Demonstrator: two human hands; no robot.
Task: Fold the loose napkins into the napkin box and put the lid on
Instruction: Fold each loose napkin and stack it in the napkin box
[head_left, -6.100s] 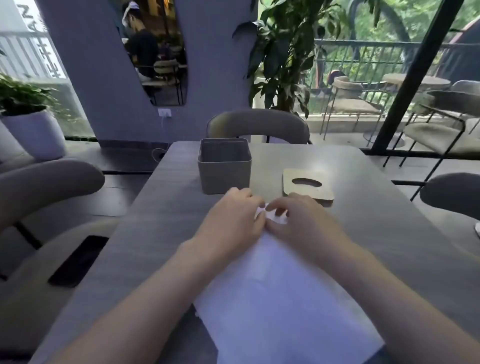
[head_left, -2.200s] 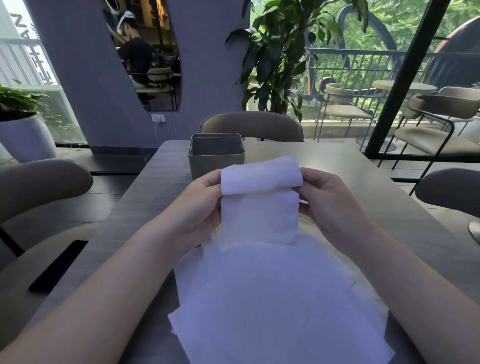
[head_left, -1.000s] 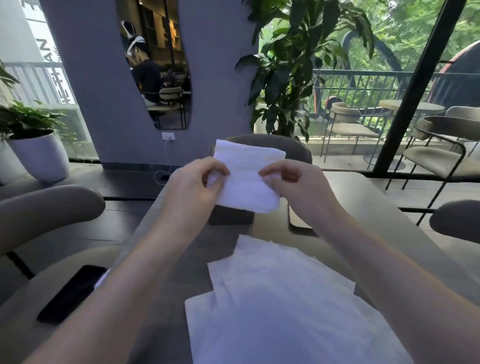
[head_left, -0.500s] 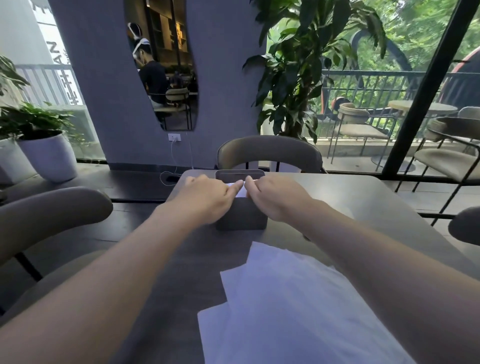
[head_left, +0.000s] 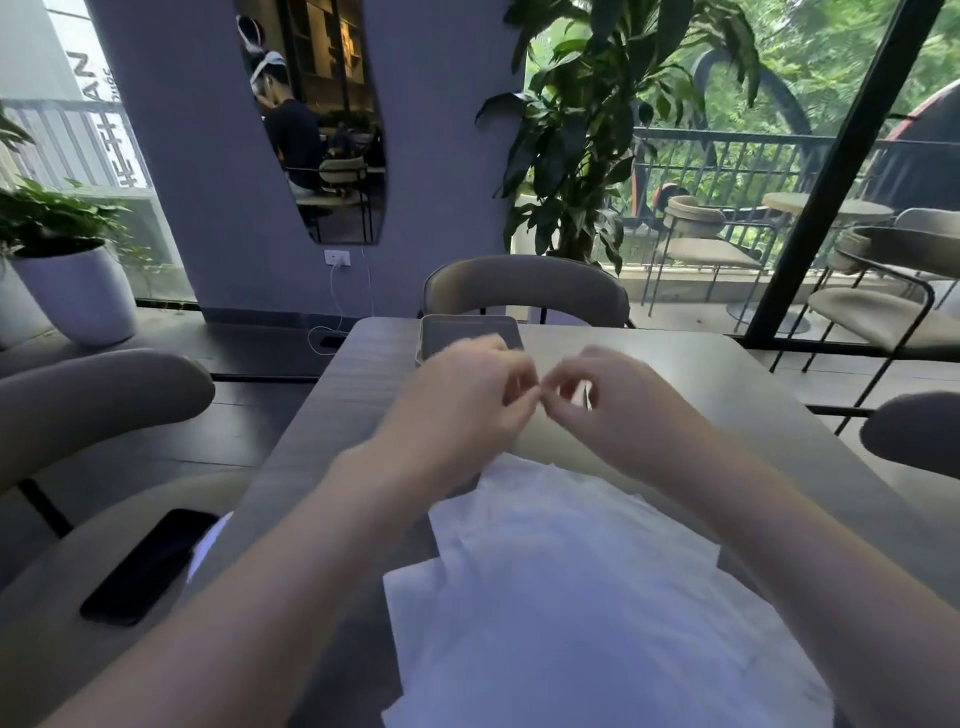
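Observation:
The grey square napkin box (head_left: 470, 332) stands at the far middle of the table (head_left: 717, 379); only its top rim shows and its inside is hidden. My left hand (head_left: 462, 410) and my right hand (head_left: 618, 410) hover just in front of the box, blurred, fingertips almost touching, fingers loosely curled with nothing in them. A tan piece that looks like the wooden lid (head_left: 543, 441) lies flat between and under my hands, mostly covered. Several loose white napkins (head_left: 571, 597) lie overlapped on the table near me, beneath my forearms.
A black phone (head_left: 148, 566) rests on the chair seat at my left. An upholstered chair (head_left: 524, 283) stands across the table, another chair back (head_left: 93, 395) at the left. A tall potted plant (head_left: 587, 130) and glass wall stand beyond.
The folded napkin that both hands carried to the box is out of my hands and no longer seen. Both hands have drawn back from the box toward me.

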